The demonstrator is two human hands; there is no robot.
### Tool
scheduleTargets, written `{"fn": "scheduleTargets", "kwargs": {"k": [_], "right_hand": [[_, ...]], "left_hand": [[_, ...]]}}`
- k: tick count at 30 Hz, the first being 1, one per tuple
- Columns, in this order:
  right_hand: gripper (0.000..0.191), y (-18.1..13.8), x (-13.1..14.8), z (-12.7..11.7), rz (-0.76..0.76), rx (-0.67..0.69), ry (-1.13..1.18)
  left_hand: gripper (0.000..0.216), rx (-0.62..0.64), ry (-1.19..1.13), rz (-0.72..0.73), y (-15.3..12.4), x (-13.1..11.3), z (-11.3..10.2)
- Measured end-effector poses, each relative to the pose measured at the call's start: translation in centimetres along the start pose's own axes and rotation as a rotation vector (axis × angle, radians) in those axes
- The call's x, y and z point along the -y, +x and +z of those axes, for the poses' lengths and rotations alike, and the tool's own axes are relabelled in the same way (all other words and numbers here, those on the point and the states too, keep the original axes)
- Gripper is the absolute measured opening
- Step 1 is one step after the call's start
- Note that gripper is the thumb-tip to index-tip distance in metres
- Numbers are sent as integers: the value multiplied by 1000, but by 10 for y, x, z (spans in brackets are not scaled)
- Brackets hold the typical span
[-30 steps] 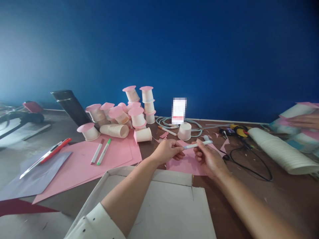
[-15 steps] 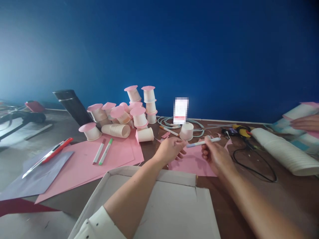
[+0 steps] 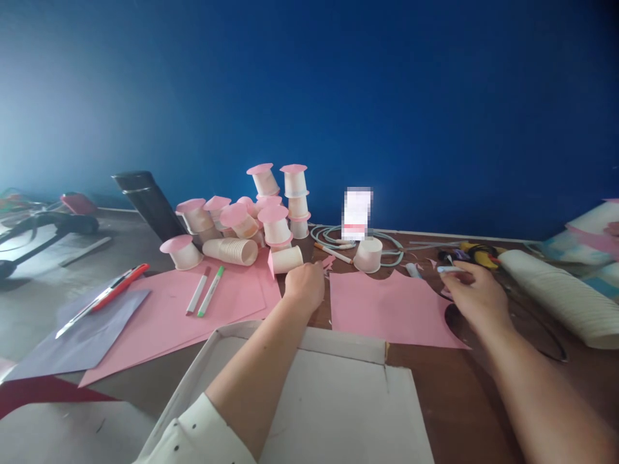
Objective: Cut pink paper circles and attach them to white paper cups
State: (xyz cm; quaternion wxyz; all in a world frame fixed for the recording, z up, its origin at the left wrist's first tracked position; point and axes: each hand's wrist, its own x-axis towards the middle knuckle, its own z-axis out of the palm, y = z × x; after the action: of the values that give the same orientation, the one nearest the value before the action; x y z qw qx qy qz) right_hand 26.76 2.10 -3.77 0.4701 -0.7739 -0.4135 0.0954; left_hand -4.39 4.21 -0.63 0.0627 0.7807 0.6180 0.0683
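Note:
My left hand (image 3: 304, 287) is curled in a fist at the mouth of a white paper cup (image 3: 286, 260) lying on its side with a pink paper disc on its base. Its fingertips are hidden from me. To the right, my right hand (image 3: 476, 290) pinches a pale marker (image 3: 445, 269), of which only a short end shows. Between both hands lies a pink paper sheet (image 3: 382, 309) with curved cuts along its far edge. Behind it a single paper cup (image 3: 368, 254) stands upside down. Pink-topped paper cups (image 3: 275, 225), some stacked, stand behind my left hand.
A white box lid (image 3: 348, 399) lies in front of me. At left are pink sheets, two markers (image 3: 211, 291), an orange box cutter (image 3: 118, 287) and a tilted black bottle (image 3: 149, 209). A long cup stack (image 3: 556, 296), cables and another person's hand are at right.
My hands have moved apart: the left toward the lying cup, the right outward with the marker. The pink sheet between them is now uncovered. The view has shifted slightly.

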Motion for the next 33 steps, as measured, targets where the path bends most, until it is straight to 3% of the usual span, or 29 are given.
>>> {"fn": "scheduleTargets", "kwargs": {"k": [5,11,13,19,26,33], "right_hand": [[47,4,-1,-7,-100,129,-455],[45,4,3,-12,-6,331,-681],[47,1,6,-13,-6,326,-705],[42,-11,22,-7,-245,40,-547],[52,-4,31,15,-252,169,-660],[51,0,25,21,-155,287,-660]], "left_hand": [[34,51,69,7,2,-4,3],[31,45,139,-14,0,-9,0],[30,26,137,-21,-2,-11,-2],[28,-154,44,2,-8,-19,-5],[27,-265,-87,105,-13,-25,2],[23,-262,-119,157,-15,-29,5]]}}
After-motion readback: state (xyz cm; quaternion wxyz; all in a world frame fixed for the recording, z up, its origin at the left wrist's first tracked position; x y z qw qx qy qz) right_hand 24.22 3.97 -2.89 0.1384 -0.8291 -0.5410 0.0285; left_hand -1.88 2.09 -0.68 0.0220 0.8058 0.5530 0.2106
